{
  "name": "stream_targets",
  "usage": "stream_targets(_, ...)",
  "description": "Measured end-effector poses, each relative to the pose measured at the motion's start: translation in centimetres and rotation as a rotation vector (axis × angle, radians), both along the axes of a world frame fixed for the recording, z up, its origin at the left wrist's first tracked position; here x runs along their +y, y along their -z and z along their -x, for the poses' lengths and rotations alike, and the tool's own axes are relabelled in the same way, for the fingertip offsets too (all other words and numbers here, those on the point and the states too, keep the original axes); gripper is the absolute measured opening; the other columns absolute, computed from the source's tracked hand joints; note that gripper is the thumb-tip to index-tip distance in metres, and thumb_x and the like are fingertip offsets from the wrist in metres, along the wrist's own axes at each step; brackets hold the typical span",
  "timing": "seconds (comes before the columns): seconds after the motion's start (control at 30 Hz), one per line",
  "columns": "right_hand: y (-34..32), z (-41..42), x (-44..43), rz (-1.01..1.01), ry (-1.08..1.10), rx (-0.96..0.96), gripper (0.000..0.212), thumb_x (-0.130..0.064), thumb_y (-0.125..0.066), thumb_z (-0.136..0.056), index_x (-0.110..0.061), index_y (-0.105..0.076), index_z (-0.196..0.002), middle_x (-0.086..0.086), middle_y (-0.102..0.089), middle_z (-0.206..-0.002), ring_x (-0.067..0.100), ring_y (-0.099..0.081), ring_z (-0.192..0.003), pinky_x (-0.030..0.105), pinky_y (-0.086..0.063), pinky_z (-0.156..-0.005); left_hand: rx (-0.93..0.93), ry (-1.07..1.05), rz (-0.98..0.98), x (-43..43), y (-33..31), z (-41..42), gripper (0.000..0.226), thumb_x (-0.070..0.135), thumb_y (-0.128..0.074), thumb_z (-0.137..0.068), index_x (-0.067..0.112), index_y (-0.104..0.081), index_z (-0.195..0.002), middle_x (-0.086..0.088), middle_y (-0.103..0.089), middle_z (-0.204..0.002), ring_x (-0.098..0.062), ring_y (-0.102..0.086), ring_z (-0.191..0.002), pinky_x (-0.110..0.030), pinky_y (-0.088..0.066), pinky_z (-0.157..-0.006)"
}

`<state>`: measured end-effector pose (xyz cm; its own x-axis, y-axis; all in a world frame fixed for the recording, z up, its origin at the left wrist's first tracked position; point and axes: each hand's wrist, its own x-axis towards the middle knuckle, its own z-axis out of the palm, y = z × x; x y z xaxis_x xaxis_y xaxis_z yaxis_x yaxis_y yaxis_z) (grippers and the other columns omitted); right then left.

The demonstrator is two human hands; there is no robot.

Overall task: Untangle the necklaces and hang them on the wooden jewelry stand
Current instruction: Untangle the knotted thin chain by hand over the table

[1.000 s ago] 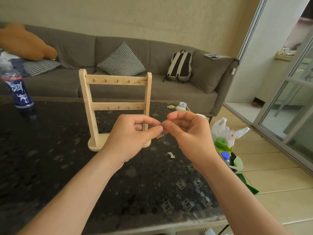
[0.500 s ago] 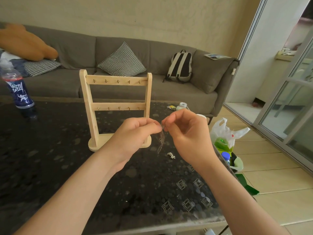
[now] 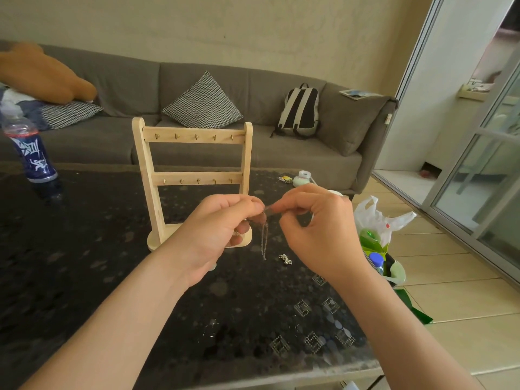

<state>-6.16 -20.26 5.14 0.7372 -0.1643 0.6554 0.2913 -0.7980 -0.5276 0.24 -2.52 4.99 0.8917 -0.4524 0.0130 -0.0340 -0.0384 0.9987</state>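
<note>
A wooden jewelry stand with two rows of small hooks stands upright on the dark speckled table; no hook carries anything. Just in front of it, my left hand and my right hand each pinch the top of a thin silver necklace chain. The chain hangs down between the two hands above the table. A small silver tangle of chain lies on the table below my right hand.
A plastic bottle with a blue label stands at the far left of the table. Small items, one a tape roll, lie at the table's back right. A white plastic bag over green packaging sits beside the table's right edge. A grey sofa runs behind.
The hands have drawn slightly apart and risen a little. The chain, bunched between the fingertips before, now hangs down in a longer strand between them.
</note>
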Motion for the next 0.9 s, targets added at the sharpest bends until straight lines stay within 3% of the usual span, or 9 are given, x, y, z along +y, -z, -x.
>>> stream_targets(0.07, 0.1, 0.0, 0.1, -0.026, -0.014, 0.026, 0.030, 0.001, -0.068, -0.087, -0.022, -0.086, -0.096, -0.013, -0.076, -0.099, 0.006, -0.070, -0.089, 0.020, -0.057, -0.079, -0.002, 0.001, 0.000, 0.0, 0.0, 0.0, 0.020, 0.030, -0.067, -0.103, 0.019, -0.083, -0.099, -0.024, -0.067, -0.105, -0.023, -0.056, -0.093, -0.040, -0.047, -0.083)
stream_targets(0.27, 0.2, -0.1, 0.6, -0.245, -0.114, 0.094, 0.018, -0.008, -0.075, -0.094, -0.020, -0.084, -0.103, -0.010, -0.076, -0.101, 0.004, -0.074, -0.091, 0.024, -0.061, -0.085, -0.028, -0.001, 0.007, 0.1, 0.0, 0.1, 0.014, 0.027, -0.070, -0.102, 0.024, -0.082, -0.108, 0.002, -0.079, -0.099, -0.015, -0.068, -0.094, -0.040, -0.053, -0.091)
stream_targets(0.5, 0.3, -0.2, 1.2, -0.273, -0.088, 0.031, 0.020, -0.011, -0.076, -0.097, -0.020, -0.083, -0.114, -0.012, -0.074, -0.106, 0.000, -0.070, -0.089, 0.012, -0.052, -0.078, -0.109, -0.111, 0.030, -0.4, 0.1, 0.4, 0.014, 0.028, -0.067, -0.104, 0.027, -0.076, -0.114, 0.008, -0.080, -0.099, -0.013, -0.075, -0.099, -0.044, -0.060, -0.098)
stream_targets(0.63, 0.3, -0.3, 1.4, -0.353, -0.098, 0.051, 0.015, -0.014, -0.076, -0.098, -0.019, -0.083, -0.110, -0.008, -0.077, -0.105, 0.003, -0.073, -0.094, 0.020, -0.059, -0.084, -0.165, -0.092, -0.019, -0.5, 0.1, 0.7, 0.015, 0.029, -0.066, -0.103, 0.031, -0.076, -0.115, 0.013, -0.079, -0.099, -0.010, -0.073, -0.101, -0.042, -0.060, -0.099)
stream_targets(0.9, 0.5, -0.4, 1.0, -0.359, -0.100, 0.133, 0.009, -0.019, -0.077, -0.097, -0.021, -0.083, -0.103, -0.010, -0.080, -0.095, 0.004, -0.075, -0.089, 0.022, -0.061, -0.080, -0.356, -0.175, -0.122, -0.4, 0.2, 0.7, 0.011, 0.030, -0.072, -0.099, 0.034, -0.078, -0.108, 0.020, -0.078, -0.099, -0.001, -0.071, -0.101, -0.024, -0.053, -0.091)
